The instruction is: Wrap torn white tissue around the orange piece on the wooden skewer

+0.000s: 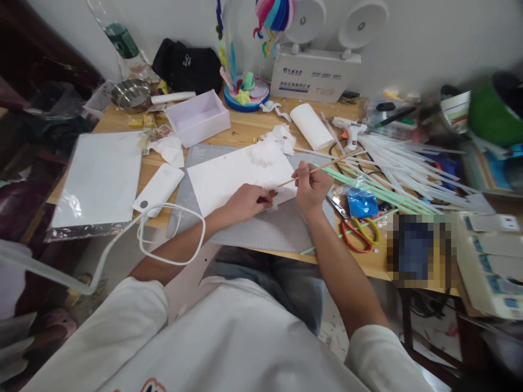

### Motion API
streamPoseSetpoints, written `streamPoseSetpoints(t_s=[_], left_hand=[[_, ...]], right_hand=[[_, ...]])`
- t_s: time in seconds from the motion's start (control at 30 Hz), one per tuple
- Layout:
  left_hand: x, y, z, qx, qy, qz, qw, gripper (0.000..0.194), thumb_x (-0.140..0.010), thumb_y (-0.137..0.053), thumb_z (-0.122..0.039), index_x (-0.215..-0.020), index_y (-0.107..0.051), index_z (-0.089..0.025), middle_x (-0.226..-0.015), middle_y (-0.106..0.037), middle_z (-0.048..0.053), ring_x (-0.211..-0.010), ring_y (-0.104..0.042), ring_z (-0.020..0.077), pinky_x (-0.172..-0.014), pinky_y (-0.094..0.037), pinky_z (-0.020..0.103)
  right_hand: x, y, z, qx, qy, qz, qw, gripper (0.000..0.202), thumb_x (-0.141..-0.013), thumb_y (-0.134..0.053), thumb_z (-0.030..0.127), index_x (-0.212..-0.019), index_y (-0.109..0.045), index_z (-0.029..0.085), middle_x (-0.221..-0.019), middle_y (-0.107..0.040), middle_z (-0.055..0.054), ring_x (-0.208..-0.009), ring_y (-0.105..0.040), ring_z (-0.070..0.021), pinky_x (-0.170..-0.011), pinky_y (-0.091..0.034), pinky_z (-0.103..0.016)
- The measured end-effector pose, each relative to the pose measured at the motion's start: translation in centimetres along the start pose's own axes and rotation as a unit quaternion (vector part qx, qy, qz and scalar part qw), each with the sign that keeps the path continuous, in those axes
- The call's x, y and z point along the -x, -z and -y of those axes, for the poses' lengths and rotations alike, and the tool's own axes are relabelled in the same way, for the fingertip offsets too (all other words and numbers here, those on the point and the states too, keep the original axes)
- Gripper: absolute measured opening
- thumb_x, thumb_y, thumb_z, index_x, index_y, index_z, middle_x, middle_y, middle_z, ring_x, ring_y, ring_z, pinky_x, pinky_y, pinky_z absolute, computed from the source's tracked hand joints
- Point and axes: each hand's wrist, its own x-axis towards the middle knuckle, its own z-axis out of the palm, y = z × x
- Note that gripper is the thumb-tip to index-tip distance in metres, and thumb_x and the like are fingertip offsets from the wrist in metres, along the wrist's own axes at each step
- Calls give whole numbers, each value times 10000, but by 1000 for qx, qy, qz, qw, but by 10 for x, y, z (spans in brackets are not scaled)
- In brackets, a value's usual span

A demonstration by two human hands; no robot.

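Note:
My right hand is closed around a thin wooden stick, whose lower tip points down-left close to my left hand. With pinched fingers, my left hand holds a small reddish-brown piece too small to make out. Both hands are over a white sheet lying on a grey cutting mat. On the sheet's upper part rests a white fluffy pile, with crumpled white tissue beside it.
Right of the hands lie red-and-yellow scissors, a blue packet, green and white strips and a glue gun. A lilac box and white roll stand behind. At left, a white cable loops above my forearm.

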Motion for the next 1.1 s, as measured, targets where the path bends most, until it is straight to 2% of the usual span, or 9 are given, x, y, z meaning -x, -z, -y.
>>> streamPoseSetpoints(t_s=[0.1, 0.2, 0.4, 0.73, 0.93, 1.1], left_hand=[[3, -10, 4, -40, 3, -58, 998, 203, -905, -627, -250, -977, -812, -210, -984, -795, 50, -913, -720, 204, -884, -519, 314], [0, -9, 5, -61, 19, -98, 993, 228, -939, -600, -282, -1010, -800, -200, -991, -774, 71, -914, -700, 206, -867, -515, 317], [-9, -5, -1, -103, 50, -107, 988, 221, -936, -617, -301, -925, -787, -161, -909, -727, 86, -846, -657, 219, -765, -466, 330], [-9, -8, 3, -38, 27, -145, 988, 106, -882, -642, -193, -860, -734, -147, -826, -691, 51, -742, -607, 158, -704, -430, 285], [-11, -10, 9, -5, 18, -159, 987, 110, -871, -644, -198, -827, -733, -150, -790, -684, 36, -725, -596, 149, -697, -435, 278], [-12, -11, 11, -8, 15, -161, 987, 140, -888, -643, -235, -842, -747, -153, -805, -695, 41, -724, -604, 150, -694, -436, 280]], right_hand=[[1, 0, -1, -10, 9, 0, 1000, 602, -974, -441, 633, -593, -628, 205, -473, -492, 34, -467, -470, -85, -537, -329, -279], [2, -1, -2, -7, 11, 2, 1000, 592, -979, -448, 618, -601, -636, 203, -467, -488, 37, -466, -471, -84, -533, -326, -275], [4, 1, 0, -18, 52, 10, 998, 572, -991, -460, 576, -601, -641, 199, -470, -505, 38, -450, -458, -72, -528, -319, -272], [8, 0, 6, 55, 156, 75, 983, 580, -1015, -387, 547, -554, -513, 217, -487, -496, 10, -471, -447, -90, -532, -299, -294], [9, -4, 4, 52, 208, 88, 973, 509, -1017, -440, 430, -555, -410, 216, -497, -467, 23, -481, -411, -80, -534, -272, -289], [9, -6, 6, 61, 222, 110, 967, 491, -1023, -432, 414, -575, -374, 222, -506, -454, 26, -488, -387, -83, -543, -259, -296]])
